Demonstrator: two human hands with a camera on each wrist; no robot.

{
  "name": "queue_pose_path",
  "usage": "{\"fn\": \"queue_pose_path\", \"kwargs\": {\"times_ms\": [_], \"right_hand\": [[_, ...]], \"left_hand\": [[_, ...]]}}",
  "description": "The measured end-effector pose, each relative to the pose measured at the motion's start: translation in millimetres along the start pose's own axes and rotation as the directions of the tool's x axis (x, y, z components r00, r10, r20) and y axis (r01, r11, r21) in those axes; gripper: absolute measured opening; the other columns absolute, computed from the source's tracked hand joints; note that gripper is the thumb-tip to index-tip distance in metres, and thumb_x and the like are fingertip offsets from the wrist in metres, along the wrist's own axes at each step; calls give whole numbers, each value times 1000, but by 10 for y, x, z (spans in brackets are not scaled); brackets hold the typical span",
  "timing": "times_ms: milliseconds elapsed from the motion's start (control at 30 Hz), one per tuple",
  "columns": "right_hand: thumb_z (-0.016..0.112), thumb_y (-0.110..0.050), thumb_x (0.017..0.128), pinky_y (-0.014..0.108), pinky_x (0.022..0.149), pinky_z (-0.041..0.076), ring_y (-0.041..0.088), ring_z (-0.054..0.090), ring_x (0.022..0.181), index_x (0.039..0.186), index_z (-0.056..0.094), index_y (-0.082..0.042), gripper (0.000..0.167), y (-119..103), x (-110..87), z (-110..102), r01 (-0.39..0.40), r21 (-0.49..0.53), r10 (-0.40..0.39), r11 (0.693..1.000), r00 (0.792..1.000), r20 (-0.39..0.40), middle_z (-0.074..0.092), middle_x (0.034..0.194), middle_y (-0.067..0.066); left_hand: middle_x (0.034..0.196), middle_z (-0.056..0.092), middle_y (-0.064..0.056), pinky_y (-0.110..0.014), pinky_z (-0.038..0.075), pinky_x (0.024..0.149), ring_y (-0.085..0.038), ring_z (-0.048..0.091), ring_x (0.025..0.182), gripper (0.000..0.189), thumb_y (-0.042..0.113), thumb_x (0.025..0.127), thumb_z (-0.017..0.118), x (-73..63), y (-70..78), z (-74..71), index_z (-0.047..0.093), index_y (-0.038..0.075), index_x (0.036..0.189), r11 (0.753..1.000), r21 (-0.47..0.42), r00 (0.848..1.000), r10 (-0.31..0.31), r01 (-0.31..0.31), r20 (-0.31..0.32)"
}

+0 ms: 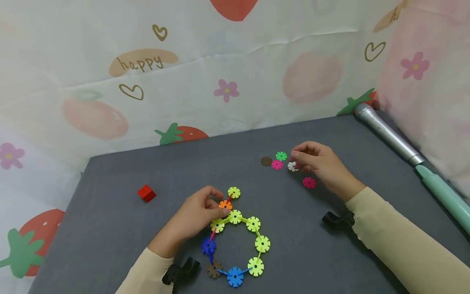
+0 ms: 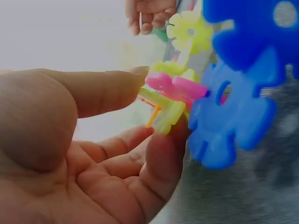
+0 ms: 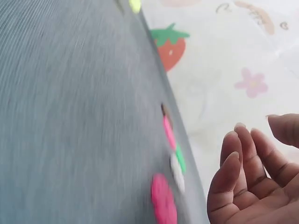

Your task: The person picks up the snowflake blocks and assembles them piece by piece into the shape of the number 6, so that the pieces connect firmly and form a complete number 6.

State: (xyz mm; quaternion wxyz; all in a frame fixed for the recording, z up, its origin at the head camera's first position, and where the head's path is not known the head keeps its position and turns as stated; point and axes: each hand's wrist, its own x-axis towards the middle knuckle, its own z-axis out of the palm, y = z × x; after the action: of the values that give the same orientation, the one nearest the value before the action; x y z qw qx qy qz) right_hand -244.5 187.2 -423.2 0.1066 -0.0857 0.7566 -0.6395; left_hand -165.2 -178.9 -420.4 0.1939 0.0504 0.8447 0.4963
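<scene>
My left hand pinches a ring of linked plastic snowflake discs at its upper left, by the orange disc and a yellow one. Thumb and fingers close on the pieces in the left wrist view, with a blue disc beside them. Yellow, blue and brown discs make up the ring, and another yellow disc sticks out at the top. Over the loose discs hovers my right hand, thumb and fingers apart with nothing between them. Nearest it lie a white disc and a pink disc.
Brown, green and pink discs lie together left of the right hand. A red cube sits at the left on the grey table. Along the right edge lies a silver and green microphone.
</scene>
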Motion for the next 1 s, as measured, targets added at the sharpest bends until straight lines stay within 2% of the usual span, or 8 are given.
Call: {"fn": "queue_pose_path", "kwargs": {"times_ms": [100, 267, 433, 567, 667, 767, 900, 1000], "right_hand": [[68, -35, 111, 40, 89, 55, 30, 66, 109, 136, 62, 4, 47, 34, -49, -140, -4, -50, 3, 999, 1000, -19, 68, 126, 18], [69, -32, 111, 36, 86, 57, 27, 66, 111, 140, 62, 1, 45, 148, -98, -340, 0, -180, -3, 984, 1000, -17, 68, 130, 17], [77, -25, 106, 31, 88, 54, 26, 64, 113, 143, 64, -3, 45, 260, -157, -473, 42, -332, -19, 942, 997, 72, 68, 134, 14], [85, -20, 99, 30, 88, 51, 24, 61, 106, 138, 70, -3, 45, 309, -215, -511, 126, -449, -60, 885, 986, 158, 65, 128, 11], [87, -17, 97, 31, 83, 50, 23, 58, 99, 129, 75, -3, 37, 320, -239, -493, 170, -496, -85, 851, 978, 190, 62, 121, 8], [87, -14, 96, 30, 79, 49, 22, 56, 94, 120, 78, -5, 27, 311, -245, -468, 183, -512, -94, 839, 976, 196, 62, 118, 7], [87, -12, 96, 31, 75, 48, 21, 56, 90, 115, 77, -7, 22, 285, -252, -455, 185, -524, -95, 831, 976, 195, 63, 116, 6], [87, -12, 96, 33, 73, 49, 21, 59, 86, 114, 75, -8, 22, 274, -254, -447, 182, -510, -92, 841, 976, 197, 66, 109, 4]], "left_hand": [[89, 70, -10, -38, 57, 63, -23, 61, 62, 47, 19, 101, 82, -40, -18, 21, 59, -1, 137, 992, -121, 1000, -25, 27, 18], [92, 63, -16, -39, 64, 68, -24, 68, 75, 59, 15, 100, 83, -91, -50, 102, 50, -3, 145, 961, -267, 997, -71, 75, 24], [96, 66, -14, -39, 62, 73, -25, 67, 80, 69, 15, 96, 87, -142, -49, 111, 48, -5, 149, 973, -221, 997, -76, 71, -15], [97, 68, -7, -38, 54, 73, -23, 63, 83, 52, 20, 94, 89, -167, -48, 43, 66, -3, 135, 996, -65, 995, -64, 59, -71], [95, 70, -7, -39, 55, 72, -23, 63, 82, 38, 24, 99, 85, -158, -77, -27, 73, 0, 125, 997, -19, 993, -71, 70, -95], [97, 74, -9, -38, 60, 68, -25, 68, 78, 32, 22, 105, 77, -101, -140, -84, 72, -2, 126, 991, -110, 992, -86, 76, -95], [104, 77, -15, -35, 61, 61, -26, 74, 76, 31, 18, 109, 71, -9, -212, -124, 69, -4, 130, 966, -252, 992, -80, 53, -98], [105, 77, -16, -32, 59, 56, -26, 75, 73, 30, 19, 109, 70, 41, -220, -131, 69, -3, 129, 956, -290, 990, -85, 49, -114]]}}
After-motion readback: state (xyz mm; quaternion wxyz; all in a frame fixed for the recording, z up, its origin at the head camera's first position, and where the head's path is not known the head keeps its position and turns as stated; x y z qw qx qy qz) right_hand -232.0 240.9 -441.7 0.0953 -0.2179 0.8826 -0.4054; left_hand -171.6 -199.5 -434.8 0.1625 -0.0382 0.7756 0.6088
